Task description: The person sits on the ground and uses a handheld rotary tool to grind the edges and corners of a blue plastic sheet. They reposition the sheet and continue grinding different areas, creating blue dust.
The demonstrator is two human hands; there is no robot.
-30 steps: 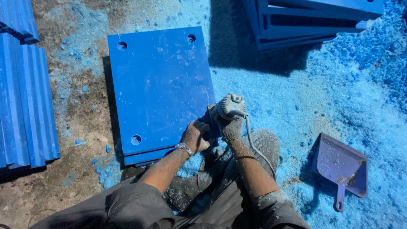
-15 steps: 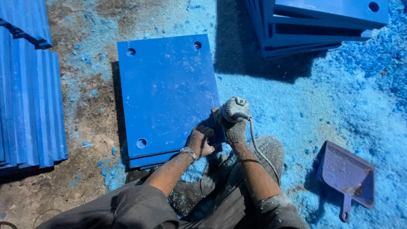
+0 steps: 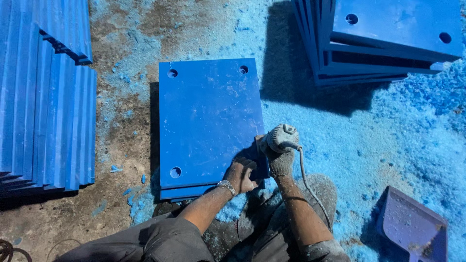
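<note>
Right hand (image 3: 280, 162) grip clamped around small grey power tool (image 3: 282, 137), at near-right corner of blue plate (image 3: 208, 119). Left hand (image 3: 241, 174) pressed flat on that corner, fingers spread, holding nothing. Plate lies flat on dusty floor (image 3: 126, 97), blue shavings (image 3: 388, 140) to its right, dustpan (image 3: 412, 228) near right.

A row of blue panels (image 3: 46, 106) lines the left, a stack of blue plates (image 3: 388, 39) sits top right, a purple dustpan (image 3: 412, 228) lies lower right amid blue shavings (image 3: 378, 140).
</note>
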